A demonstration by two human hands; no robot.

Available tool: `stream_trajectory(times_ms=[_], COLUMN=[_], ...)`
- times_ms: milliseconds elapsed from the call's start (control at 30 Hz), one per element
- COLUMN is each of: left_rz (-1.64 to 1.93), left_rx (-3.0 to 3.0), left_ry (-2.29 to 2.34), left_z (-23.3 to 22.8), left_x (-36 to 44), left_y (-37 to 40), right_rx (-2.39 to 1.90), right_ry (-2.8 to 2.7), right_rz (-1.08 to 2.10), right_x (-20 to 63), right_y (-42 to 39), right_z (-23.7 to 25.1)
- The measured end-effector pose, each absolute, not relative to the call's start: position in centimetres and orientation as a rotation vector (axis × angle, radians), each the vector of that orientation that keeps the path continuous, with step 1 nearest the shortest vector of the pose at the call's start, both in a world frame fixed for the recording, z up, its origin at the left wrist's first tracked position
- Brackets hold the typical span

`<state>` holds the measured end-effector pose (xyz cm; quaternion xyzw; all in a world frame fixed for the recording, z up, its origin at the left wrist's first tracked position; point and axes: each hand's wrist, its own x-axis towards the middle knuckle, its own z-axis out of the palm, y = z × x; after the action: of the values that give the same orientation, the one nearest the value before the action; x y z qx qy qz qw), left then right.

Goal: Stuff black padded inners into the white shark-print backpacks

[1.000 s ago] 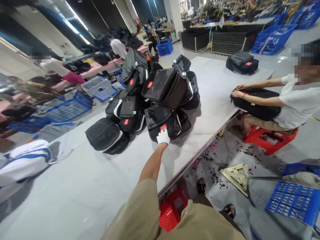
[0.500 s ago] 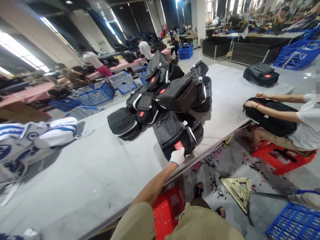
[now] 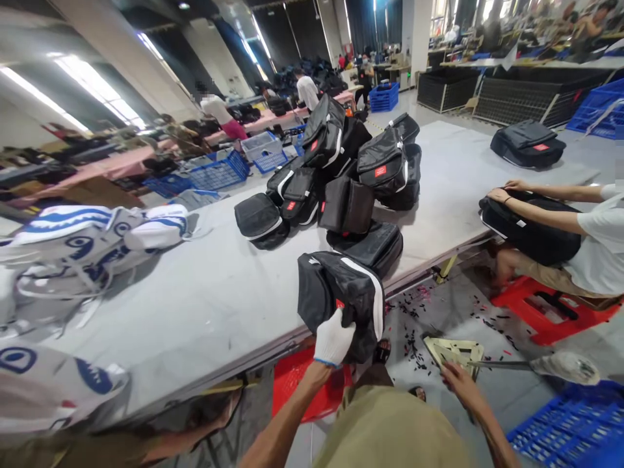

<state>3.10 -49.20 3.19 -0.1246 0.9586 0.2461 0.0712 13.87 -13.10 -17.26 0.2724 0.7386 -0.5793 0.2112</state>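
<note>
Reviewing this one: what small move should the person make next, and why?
Probably bring the bare right hand to the held black backpack: only the gloved left hand grips it, and it seems to overhang the table, so a second grip should steady it.

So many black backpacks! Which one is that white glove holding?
The frontmost black backpack, at the near edge of the table: the gloved left hand grips it; the pile behind lies untouched.
</note>
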Motion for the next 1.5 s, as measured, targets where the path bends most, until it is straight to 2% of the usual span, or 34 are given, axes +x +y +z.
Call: stream_trajectory(times_ms=[133, 233, 400, 633, 733, 900, 967, 1167, 1367, 1500], left_rz=[1.036, 1.129, 1.126, 1.107, 1.119, 1.913, 2.072, 2.208, 2.212, 2.155], left_rx=[-0.339, -0.320, -0.281, -0.201, -0.347, -0.830, -0.906, -0.947, -0.834, -0.851], left_ry=[2.849, 2.798, 2.723, 2.788, 2.823, 2.405, 2.335, 2.230, 2.261, 2.315], left_z=[7.8, 8.8, 8.0, 12.2, 11.9, 8.2, 7.3, 6.8, 6.1, 5.8], left_x=[5.4, 4.9, 2.3, -0.9, -4.0, -10.6, -13.1, -17.7, -17.3, -17.0], left_y=[-49.0, -48.6, -47.4, -50.4, -53.3, -58.1, -59.6, -61.3, -61.2, -61.9], right_rx=[0.259, -0.182, 0.015, 0.023, -0.043, -0.383, -0.382, -0.431, -0.213, -0.116], right_ry=[1.875, 1.790, 2.226, 2.200, 2.148, 2.149, 2.224, 2.143, 2.166, 2.207], right_rz=[-1.893, -1.951, -1.609, -1.735, -1.793, -1.749, -1.769, -1.810, -1.912, -1.898], right_x=[7.9, 6.3, 5.7, 3.4, 1.8, -1.1, -2.7, -6.9, -7.7, -7.5], right_y=[-18.6, -23.4, -27.3, -27.9, -30.3, -33.6, -33.9, -33.5, -35.7, -36.9], right_z=[-8.9, -3.1, 0.5, 3.2, 3.6, 0.6, -1.1, -3.0, -1.0, -2.3])
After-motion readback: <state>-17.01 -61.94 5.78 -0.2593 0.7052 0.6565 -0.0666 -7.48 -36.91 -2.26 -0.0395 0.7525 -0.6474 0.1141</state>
